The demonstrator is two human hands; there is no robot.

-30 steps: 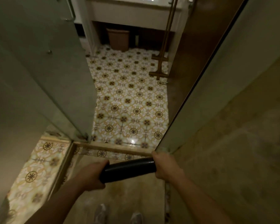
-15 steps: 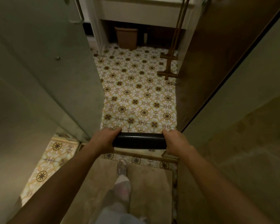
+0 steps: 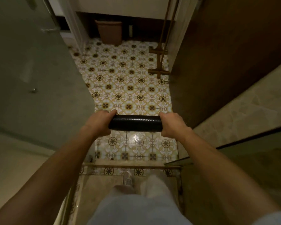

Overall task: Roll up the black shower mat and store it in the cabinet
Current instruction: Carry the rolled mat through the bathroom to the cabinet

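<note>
The black shower mat (image 3: 135, 123) is rolled into a tight tube and held level in front of me, above the patterned floor tiles. My left hand (image 3: 99, 123) grips its left end and my right hand (image 3: 172, 123) grips its right end. Both arms are stretched forward through the shower doorway. No cabinet door can be made out; a dark space under the white counter (image 3: 120, 7) lies at the far end of the room.
A glass shower door (image 3: 31, 65) stands open on the left. A brown wooden door (image 3: 217, 54) is on the right, with a wooden stand (image 3: 159, 62) beside it. A brown bin (image 3: 109, 32) sits under the counter. The raised shower threshold (image 3: 130, 167) crosses below my hands, my foot just behind it.
I have stepped forward toward the shower threshold. The rolled mat has been raised from a tilt to level, and now hangs out over the patterned bathroom tiles.
</note>
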